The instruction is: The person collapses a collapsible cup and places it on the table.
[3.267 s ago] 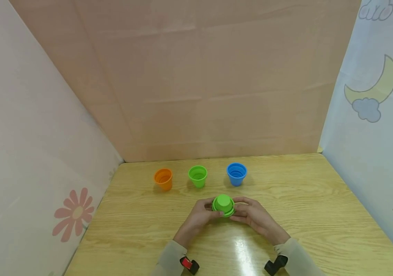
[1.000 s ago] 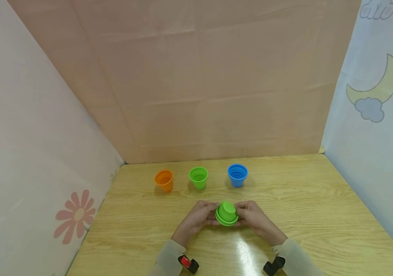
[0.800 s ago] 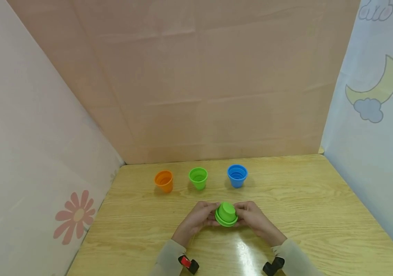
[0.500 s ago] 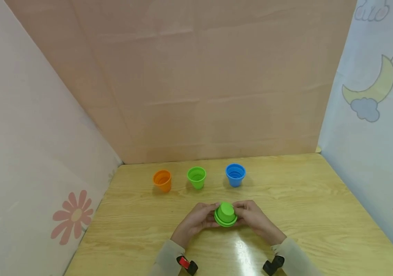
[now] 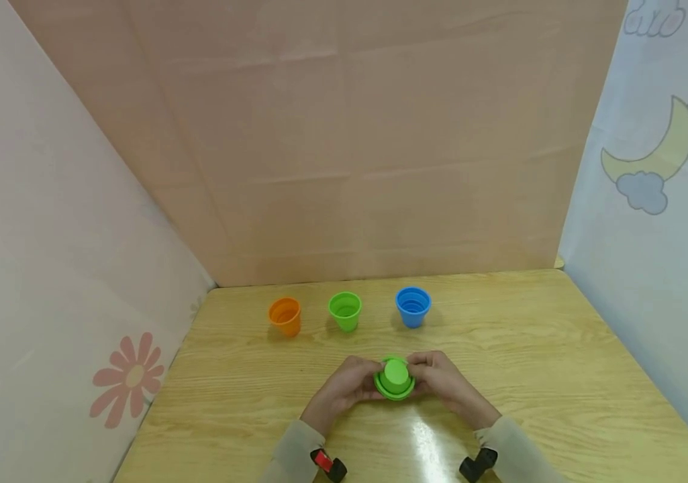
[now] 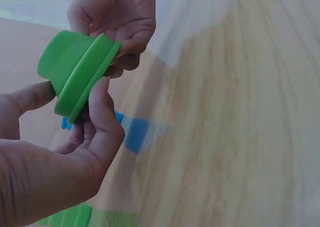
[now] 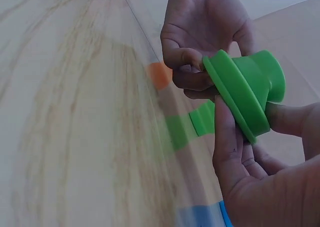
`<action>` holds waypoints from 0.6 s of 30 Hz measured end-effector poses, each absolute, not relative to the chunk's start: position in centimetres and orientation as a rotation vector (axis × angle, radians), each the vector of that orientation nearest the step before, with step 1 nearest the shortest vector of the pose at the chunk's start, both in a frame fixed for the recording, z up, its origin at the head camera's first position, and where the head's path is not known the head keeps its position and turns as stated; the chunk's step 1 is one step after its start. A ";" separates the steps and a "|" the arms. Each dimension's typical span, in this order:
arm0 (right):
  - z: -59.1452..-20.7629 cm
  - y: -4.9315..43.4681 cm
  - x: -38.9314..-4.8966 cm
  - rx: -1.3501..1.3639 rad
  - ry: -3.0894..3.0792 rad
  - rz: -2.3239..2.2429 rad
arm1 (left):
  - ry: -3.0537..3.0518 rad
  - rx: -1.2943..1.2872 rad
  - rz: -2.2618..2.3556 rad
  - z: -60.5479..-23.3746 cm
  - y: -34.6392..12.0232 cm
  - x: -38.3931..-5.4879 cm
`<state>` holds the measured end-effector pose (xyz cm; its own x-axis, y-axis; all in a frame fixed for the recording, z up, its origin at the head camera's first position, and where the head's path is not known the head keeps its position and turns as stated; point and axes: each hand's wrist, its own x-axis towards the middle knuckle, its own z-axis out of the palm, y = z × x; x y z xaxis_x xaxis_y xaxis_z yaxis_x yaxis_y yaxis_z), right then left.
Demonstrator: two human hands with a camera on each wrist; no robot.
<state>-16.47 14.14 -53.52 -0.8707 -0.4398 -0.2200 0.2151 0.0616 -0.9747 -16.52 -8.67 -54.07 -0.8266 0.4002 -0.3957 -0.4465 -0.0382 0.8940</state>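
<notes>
Between both hands is a green collapsible cup, held upside down with its base up and its rings partly folded together. My left hand grips the left side of it, thumb on the wall and fingers under the rim. On the opposite side my right hand pinches it the same way. In the left wrist view the cup tilts, its wide rim toward the fingertips. The right wrist view shows the narrow base of the cup pointing away from the table.
Behind the hands an orange cup, a second green cup and a blue cup stand upright in a row on the wooden table. A tan panel rises at the table's far edge, with pale printed walls at both sides.
Since the earliest frame, both hands have drawn the green cup slightly nearer the body, and its wall has been pushed into a different fold. The three standing cups have stayed put.
</notes>
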 end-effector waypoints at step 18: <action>-53.7 14.5 -17.0 -0.153 1.626 -1.909 | 1.832 -0.003 1.962 -54.3 -8.6 -16.9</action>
